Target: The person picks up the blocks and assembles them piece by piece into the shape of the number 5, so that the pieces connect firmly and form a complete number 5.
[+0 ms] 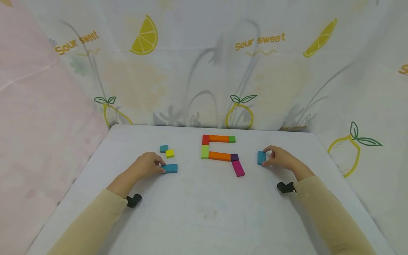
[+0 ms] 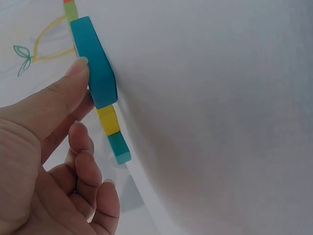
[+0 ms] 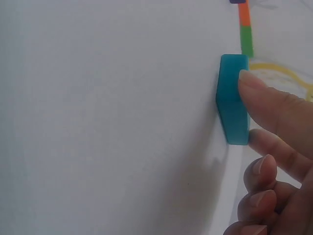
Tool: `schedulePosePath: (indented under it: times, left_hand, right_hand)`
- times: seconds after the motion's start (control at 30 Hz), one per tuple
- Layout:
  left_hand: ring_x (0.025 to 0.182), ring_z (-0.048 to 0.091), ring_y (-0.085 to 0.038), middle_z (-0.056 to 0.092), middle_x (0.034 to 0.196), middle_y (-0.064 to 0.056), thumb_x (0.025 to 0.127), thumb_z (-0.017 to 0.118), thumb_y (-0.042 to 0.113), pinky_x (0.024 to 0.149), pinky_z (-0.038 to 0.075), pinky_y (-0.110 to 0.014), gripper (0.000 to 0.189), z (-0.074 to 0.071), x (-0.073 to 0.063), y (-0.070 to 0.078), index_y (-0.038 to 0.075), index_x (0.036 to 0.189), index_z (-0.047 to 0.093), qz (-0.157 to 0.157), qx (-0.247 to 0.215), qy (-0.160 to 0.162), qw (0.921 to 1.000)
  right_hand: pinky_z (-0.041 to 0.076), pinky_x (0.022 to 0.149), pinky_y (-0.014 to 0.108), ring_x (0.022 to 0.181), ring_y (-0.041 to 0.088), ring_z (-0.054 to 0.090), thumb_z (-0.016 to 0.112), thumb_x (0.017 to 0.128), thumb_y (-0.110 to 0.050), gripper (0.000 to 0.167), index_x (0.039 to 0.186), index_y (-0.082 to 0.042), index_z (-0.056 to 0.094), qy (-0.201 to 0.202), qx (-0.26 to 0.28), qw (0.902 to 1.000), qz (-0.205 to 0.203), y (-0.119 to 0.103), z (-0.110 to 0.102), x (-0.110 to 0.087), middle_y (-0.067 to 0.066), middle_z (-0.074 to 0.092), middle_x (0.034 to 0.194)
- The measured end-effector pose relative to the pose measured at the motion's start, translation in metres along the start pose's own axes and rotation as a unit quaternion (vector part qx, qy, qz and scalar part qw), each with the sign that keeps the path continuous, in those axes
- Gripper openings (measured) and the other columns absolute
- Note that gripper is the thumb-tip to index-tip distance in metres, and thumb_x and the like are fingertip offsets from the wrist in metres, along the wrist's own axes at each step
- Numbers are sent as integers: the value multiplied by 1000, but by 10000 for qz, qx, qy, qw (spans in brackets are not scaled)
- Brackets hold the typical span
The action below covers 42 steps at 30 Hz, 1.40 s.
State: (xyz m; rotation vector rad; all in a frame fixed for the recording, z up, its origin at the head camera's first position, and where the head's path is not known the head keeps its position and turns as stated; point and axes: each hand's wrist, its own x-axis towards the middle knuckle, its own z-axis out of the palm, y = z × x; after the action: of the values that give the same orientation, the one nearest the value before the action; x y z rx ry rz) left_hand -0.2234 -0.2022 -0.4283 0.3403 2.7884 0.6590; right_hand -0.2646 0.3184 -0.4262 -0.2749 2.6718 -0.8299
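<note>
In the head view my left hand [image 1: 149, 165] pinches one end of a blue rectangular block [image 1: 170, 168] between thumb and finger. The left wrist view has this blue block [image 2: 96, 61] close up, thumb on its side. Over on the right, my right hand [image 1: 279, 158] holds another blue block [image 1: 261, 158] by its ends, its long side pointing away from me. In the right wrist view the thumb lies on that blue block [image 3: 234, 98], with a finger at its near end. Just beyond the left hand sit a yellow block [image 1: 170, 153] and a small blue block [image 1: 164, 148].
Between the hands lies a figure of joined blocks: red [image 1: 205, 139], orange [image 1: 219, 139], green [image 1: 232, 139], light green [image 1: 205, 152], a second orange [image 1: 219, 156], purple [image 1: 234, 157] and a slanted magenta one [image 1: 238, 168]. A lemon-print cloth [image 1: 191, 78] hangs behind the white table [image 1: 204, 219].
</note>
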Motion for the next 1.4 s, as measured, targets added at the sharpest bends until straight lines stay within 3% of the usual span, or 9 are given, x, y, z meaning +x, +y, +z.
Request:
schedulePosePath:
  times: [0.37, 0.57, 0.97, 1.4]
  left_hand:
    - [90, 55, -23, 64, 93, -3, 84, 83, 22, 81, 49, -40, 19, 10, 0, 16, 13, 99, 77, 378, 6, -99, 9992]
    - [89, 53, -21, 61, 92, -1, 83, 83, 24, 79, 48, -38, 19, 15, -1, 26, 15, 99, 76, 353, -66, -211, 9991]
    - [80, 51, -16, 57, 81, 3, 81, 86, 25, 72, 45, -33, 19, 34, -1, 40, 16, 92, 74, 770, -164, -302, 9964]
    - [83, 50, -16, 54, 78, 4, 80, 86, 26, 71, 44, -32, 19, 54, -7, 75, 20, 90, 71, 964, -249, -520, 9937]
  right_hand:
    - [40, 65, 33, 74, 20, 47, 82, 84, -24, 59, 129, 1, 53, -267, -144, 9995, -95, -11, 11, -16, 6, 47, 81]
    - [40, 63, 33, 73, 19, 47, 83, 83, -26, 58, 128, -2, 53, -321, -249, 9991, -99, -15, 18, -26, 6, 48, 80]
    - [39, 62, 33, 70, 18, 47, 84, 82, -31, 59, 125, -4, 52, -306, -264, 9989, -220, -24, 40, -45, 4, 47, 77]
    - [39, 60, 30, 69, 17, 48, 86, 79, -33, 59, 121, -6, 55, -358, -284, 9987, -229, -42, 58, -58, 3, 49, 76]
